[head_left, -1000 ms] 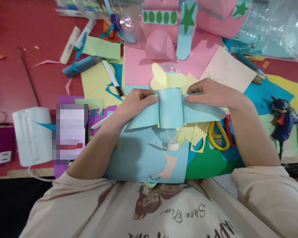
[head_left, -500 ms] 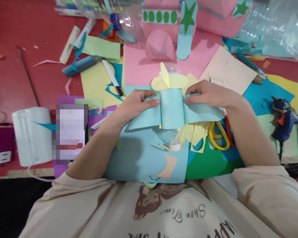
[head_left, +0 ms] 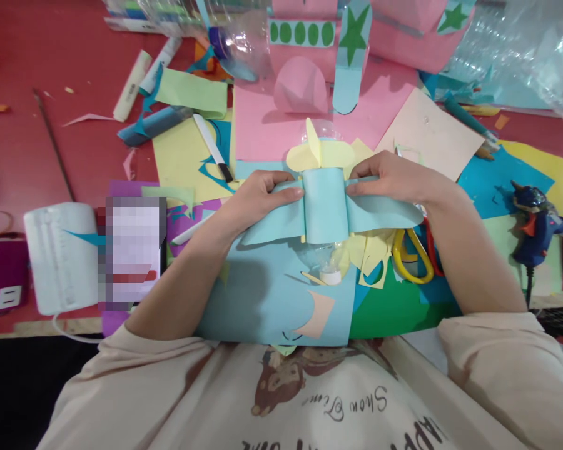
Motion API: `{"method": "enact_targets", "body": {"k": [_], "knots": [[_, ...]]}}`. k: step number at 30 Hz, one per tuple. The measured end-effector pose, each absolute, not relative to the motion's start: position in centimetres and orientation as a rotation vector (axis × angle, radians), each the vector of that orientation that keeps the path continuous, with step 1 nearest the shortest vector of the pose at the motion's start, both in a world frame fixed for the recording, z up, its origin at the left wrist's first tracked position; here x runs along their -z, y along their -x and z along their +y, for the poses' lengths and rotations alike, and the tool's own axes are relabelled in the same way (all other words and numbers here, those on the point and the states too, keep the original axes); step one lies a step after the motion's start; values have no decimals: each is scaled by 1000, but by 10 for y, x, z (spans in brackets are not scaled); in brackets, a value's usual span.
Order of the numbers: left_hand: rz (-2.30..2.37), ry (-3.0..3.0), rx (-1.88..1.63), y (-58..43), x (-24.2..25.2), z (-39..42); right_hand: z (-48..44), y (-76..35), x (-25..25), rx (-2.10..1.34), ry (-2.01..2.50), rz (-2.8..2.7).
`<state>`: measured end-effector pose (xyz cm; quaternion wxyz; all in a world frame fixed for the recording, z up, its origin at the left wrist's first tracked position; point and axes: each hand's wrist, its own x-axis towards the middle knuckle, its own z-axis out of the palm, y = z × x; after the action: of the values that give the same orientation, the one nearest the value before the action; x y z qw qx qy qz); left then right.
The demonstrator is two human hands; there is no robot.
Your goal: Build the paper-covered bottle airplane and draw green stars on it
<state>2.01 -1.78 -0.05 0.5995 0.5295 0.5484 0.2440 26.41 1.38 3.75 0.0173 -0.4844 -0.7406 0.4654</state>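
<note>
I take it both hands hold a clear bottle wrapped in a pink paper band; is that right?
Not quite: the head view shows the band around the clear bottle is light blue, not pink; the left hand and right hand do hold it.

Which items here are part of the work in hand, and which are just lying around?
In hand: left hand and right hand on the blue paper wings; blue band; clear bottle; yellow paper blades.
Lying about: scissors; glue gun; white pen; pink paper craft.
</note>
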Motion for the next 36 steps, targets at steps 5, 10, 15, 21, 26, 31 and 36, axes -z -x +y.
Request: {"method": "enact_targets", "body": {"k": [5, 10, 15, 21, 26, 31, 36], "knots": [[1258, -1171, -651, -17, 2, -17, 14, -276, -44, -1224, 1482, -2189], [1192, -1106, -859, -18, 2, -17, 4, -289, -49, -750, 1276, -1553], [1118, -1016, -1081, -19, 7, -15, -31, -292, -47, -853, 1332, -1457], [1080, -917, -1302, -24, 15, -11, -46, -274, -28, -1433, 1354, -1530], [1097, -809, -1169, -26, 14, -14, -46, -262, -13, -1980, 1193, -1077], [1119, -698, -889, -22, 11, -18, -49, -266, -12, -2042, 1152, -1032], [1175, -609, -978, -23, 12, -19, -54, -261, -15, -2080, 1175, -1048]]}}
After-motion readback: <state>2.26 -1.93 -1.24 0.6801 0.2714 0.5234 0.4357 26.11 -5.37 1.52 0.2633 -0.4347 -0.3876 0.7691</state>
